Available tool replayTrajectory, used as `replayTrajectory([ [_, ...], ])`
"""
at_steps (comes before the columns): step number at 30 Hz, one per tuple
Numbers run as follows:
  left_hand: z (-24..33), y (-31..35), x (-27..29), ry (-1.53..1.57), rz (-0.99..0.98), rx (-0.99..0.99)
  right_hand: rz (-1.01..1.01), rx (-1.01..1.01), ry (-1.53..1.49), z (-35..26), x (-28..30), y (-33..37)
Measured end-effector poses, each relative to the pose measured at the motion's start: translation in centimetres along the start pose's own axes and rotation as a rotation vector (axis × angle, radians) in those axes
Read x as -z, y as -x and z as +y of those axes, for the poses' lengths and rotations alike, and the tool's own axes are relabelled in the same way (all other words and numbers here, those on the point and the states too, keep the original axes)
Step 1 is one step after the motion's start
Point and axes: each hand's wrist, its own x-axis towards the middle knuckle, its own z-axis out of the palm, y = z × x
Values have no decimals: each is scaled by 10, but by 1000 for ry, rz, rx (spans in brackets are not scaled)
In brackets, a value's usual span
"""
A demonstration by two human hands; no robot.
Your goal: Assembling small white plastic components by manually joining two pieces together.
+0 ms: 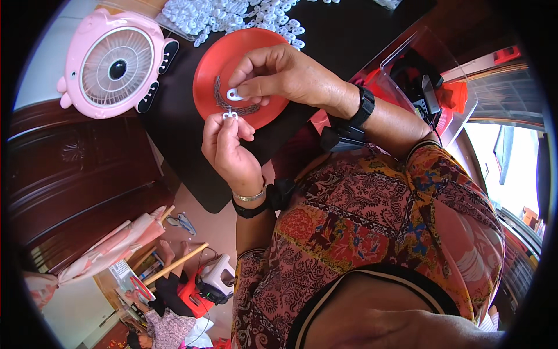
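Over a red round dish [209, 58], both my hands work close together. My left hand [232, 154] pinches a small white plastic piece [230, 115] with two holes, and a tiny metal bit stands up from its top edge. Just above, my right hand [279, 72] grips a rounded white plastic link [233, 94] with a hole between thumb and fingers. The two white pieces are apart by a small gap. In the dish lies a curved band of small dark metal parts [220, 96], partly hidden by my fingers.
Many loose white plastic links [215, 17] are heaped behind the dish on the dark table [186, 157]. A pink animal-shaped fan [113, 64] stands at the left. To the right is a clear plastic bin [401, 43]. Another person [168, 326] sits low at lower left.
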Motion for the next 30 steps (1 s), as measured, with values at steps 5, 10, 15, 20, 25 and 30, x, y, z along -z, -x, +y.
replayTrajectory([
  [5, 3, 4, -8, 20, 53, 19, 1, 40, 40, 4, -4, 1],
  [10, 2, 5, -6, 20, 48, 16, -22, 27, 72, 1, -5, 3],
  [15, 0, 6, -7, 14, 59, 16, -35, 59, 112, 0, -6, 5],
  [20, -1, 6, -7, -5, 62, -11, -25, 124, 183, -1, -7, 7],
  [25, -1, 8, -8, -43, 54, -26, -18, 166, 258, -3, -7, 9],
  [30, -2, 10, -9, -75, 40, -50, -28, 164, 229, 1, -5, 8],
])
